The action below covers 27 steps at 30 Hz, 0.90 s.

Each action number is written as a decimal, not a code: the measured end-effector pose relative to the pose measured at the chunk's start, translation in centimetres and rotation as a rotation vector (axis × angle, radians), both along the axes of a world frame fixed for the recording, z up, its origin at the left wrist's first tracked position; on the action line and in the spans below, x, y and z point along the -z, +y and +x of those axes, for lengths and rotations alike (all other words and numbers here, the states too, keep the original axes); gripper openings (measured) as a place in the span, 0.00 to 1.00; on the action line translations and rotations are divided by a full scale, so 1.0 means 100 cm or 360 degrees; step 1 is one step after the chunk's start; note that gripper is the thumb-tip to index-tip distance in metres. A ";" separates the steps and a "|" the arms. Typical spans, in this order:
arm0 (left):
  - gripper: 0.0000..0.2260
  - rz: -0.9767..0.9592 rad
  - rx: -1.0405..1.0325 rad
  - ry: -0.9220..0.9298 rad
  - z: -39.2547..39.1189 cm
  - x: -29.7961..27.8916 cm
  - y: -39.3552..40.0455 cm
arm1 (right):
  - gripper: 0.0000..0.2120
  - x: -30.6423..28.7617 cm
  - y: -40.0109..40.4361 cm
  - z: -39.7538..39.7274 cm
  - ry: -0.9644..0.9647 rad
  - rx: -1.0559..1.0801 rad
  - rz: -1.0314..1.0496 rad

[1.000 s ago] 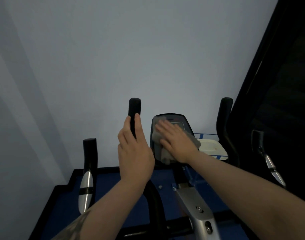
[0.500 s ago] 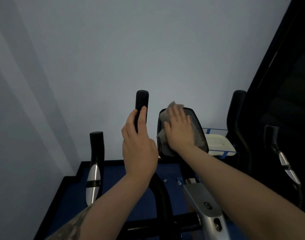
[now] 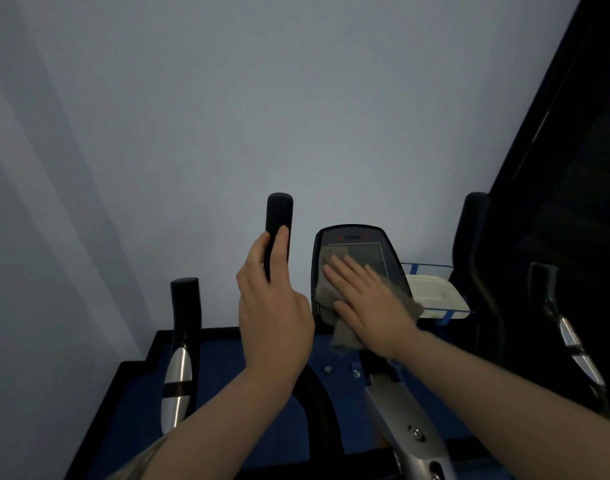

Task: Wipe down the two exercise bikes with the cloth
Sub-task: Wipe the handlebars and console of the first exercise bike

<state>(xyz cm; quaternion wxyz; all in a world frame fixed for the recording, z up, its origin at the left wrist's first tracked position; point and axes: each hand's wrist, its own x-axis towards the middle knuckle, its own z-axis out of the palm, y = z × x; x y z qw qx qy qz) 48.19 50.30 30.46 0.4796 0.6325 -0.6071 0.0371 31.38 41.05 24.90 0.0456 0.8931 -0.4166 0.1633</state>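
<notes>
The right hand (image 3: 369, 303) lies flat, fingers straight, pressing a crumpled grey-brown cloth (image 3: 334, 299) against the black, screen-faced console (image 3: 357, 252) of the exercise bike, so the whole palm spreads pressure over the display. The left hand (image 3: 274, 306) curls round the upright black foam handlebar grip (image 3: 279, 216), probably to steady the frame against the push. Behind the console, a cream plastic tray (image 3: 435, 296) sits in a blue wire holder.
</notes>
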 end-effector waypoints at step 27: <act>0.37 0.0002 0.0045 -0.0002 0.002 0.000 0.001 | 0.28 -0.031 -0.050 0.010 -0.0210 0.0843 0.0025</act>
